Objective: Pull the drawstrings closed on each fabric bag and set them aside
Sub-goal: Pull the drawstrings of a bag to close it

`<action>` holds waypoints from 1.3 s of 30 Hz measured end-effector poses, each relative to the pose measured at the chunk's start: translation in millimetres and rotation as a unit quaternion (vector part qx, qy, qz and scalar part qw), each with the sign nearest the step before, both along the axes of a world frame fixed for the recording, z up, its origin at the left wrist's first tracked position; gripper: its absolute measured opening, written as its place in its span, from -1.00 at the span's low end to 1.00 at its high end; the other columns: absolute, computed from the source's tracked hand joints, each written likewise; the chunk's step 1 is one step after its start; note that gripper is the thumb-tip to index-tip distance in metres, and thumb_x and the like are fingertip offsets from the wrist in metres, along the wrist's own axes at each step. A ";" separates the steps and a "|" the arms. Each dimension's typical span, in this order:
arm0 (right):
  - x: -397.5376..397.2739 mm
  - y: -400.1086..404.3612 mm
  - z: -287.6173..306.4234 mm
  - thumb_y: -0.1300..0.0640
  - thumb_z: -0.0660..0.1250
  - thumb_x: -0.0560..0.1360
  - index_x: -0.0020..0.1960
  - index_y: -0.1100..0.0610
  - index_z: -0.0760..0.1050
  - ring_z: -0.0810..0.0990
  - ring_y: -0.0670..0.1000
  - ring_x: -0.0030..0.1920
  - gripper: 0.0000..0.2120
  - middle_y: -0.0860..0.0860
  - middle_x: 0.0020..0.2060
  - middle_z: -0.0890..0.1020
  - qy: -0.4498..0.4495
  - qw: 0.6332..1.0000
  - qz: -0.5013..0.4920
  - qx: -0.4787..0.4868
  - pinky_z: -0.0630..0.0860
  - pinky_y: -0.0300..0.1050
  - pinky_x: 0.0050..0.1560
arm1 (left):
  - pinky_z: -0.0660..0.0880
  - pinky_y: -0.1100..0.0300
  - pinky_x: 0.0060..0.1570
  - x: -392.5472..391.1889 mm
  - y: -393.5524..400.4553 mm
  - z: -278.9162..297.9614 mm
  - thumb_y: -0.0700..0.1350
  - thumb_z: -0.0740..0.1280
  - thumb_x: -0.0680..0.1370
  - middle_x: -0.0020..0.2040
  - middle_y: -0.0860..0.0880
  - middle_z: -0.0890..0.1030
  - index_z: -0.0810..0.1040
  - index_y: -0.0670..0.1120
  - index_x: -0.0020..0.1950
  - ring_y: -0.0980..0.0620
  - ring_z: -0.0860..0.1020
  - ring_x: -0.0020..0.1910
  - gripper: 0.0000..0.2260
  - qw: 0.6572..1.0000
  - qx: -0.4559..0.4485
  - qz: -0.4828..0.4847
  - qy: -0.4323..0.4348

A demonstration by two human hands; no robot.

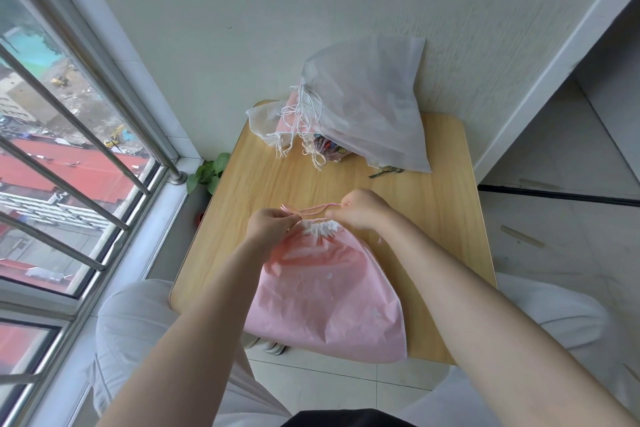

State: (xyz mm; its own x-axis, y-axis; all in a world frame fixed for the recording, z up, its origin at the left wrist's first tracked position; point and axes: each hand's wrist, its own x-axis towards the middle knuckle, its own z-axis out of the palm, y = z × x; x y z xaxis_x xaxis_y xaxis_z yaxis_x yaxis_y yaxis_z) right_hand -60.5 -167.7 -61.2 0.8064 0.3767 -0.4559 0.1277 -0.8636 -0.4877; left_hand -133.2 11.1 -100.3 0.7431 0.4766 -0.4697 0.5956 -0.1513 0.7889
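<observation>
1. Head view, position of the work: the pink bag (322,291) lay flat on the desk (433,218) directly in front of me, its bottom edge hanging over the near rim. Its mouth (320,228) pointed away from me and was already gathered into tight white ruffles.

2. Head view, hands: my left hand (268,227) pinched the pink drawstring (313,209) at the left end of the mouth, fingers curled round the cord. My right hand (363,210) was curled at the right end, pinching the cord loop between thumb and fingers. Neither hand was spread.

3. Head view, technique: I judged the cinch nearly complete. The correct method was to pull both cords outward, level with the desk and with equal force, so that the channel gathered evenly and the bag did not slide.

4. Head view, caution: a jerk risked snapping the thin cord or tearing the light fabric. A steady pull was preferred.

5. Head view, destination: the pile of bags (349,114), with white cords trailing, sat at the far edge of the desk against the wall, well apart from the pink bag. I judged that to be the place for setting it aside.
</observation>
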 end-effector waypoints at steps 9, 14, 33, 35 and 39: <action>2.4 -7.9 -23.5 0.03 0.32 0.52 -0.35 0.10 0.31 0.40 0.04 -0.33 -0.66 -0.04 -0.38 0.41 -0.146 0.984 -0.097 0.005 0.22 -0.18 -0.44 | 0.48 0.16 -0.32 -8.3 -20.7 -22.8 -0.08 0.49 0.37 -0.37 -0.06 0.58 0.67 -0.16 -0.28 -0.02 0.51 -0.36 -0.85 0.997 -0.025 -0.021 0.066; 4.8 -10.0 -22.6 0.02 0.34 0.50 -0.33 0.10 0.31 0.35 0.03 -0.36 -0.68 0.00 -0.39 0.41 -0.143 0.985 -0.066 0.074 0.22 -0.11 -0.37 | 0.47 0.17 -0.26 4.8 -9.1 4.8 -0.08 0.39 0.41 -0.05 -0.01 0.57 0.57 -0.11 0.04 0.00 0.53 -0.15 -0.77 0.971 0.229 -0.065 0.003; 1.8 -9.2 -22.4 0.04 0.33 0.51 -0.31 0.13 0.29 0.30 0.02 -0.35 -0.67 0.01 -0.39 0.36 -0.144 0.975 -0.074 0.152 0.19 -0.10 -0.34 | 0.43 0.11 -0.33 31.1 -21.6 54.1 -0.10 0.22 0.62 -0.38 -0.03 0.42 0.45 -0.14 -0.28 0.01 0.38 -0.44 -0.72 0.957 0.013 -0.286 -0.045; 1.5 -7.4 -23.9 -0.03 0.34 0.52 -0.32 0.13 0.29 0.29 0.01 -0.36 -0.63 -0.02 -0.41 0.36 -0.143 0.972 -0.076 0.167 0.17 -0.09 -0.36 | 0.41 0.19 -0.38 27.6 -26.3 57.2 -0.17 0.21 0.64 -0.35 -0.03 0.52 0.54 -0.19 -0.17 0.05 0.46 -0.43 -0.78 0.956 -0.113 -0.260 -0.075; 1.7 -7.9 -22.7 -0.06 0.34 0.50 -0.34 0.10 0.27 0.28 0.00 -0.38 -0.61 -0.02 -0.42 0.37 -0.119 0.969 -0.104 0.189 0.16 -0.09 -0.36 | 0.40 0.27 -0.45 24.8 -31.0 46.4 -0.24 0.19 0.65 -0.11 -0.08 0.65 0.59 -0.23 0.02 0.05 0.54 -0.36 -0.82 0.944 -0.226 -0.225 -0.088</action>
State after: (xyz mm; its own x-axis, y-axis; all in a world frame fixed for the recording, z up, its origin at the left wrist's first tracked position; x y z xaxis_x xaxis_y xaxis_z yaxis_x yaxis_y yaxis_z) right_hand -58.8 -175.6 -83.8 0.9481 0.2993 -0.1077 0.1190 -0.6477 -0.7525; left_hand -108.4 -19.9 -53.9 0.9078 -0.1247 -0.4005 0.4057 0.0181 0.9138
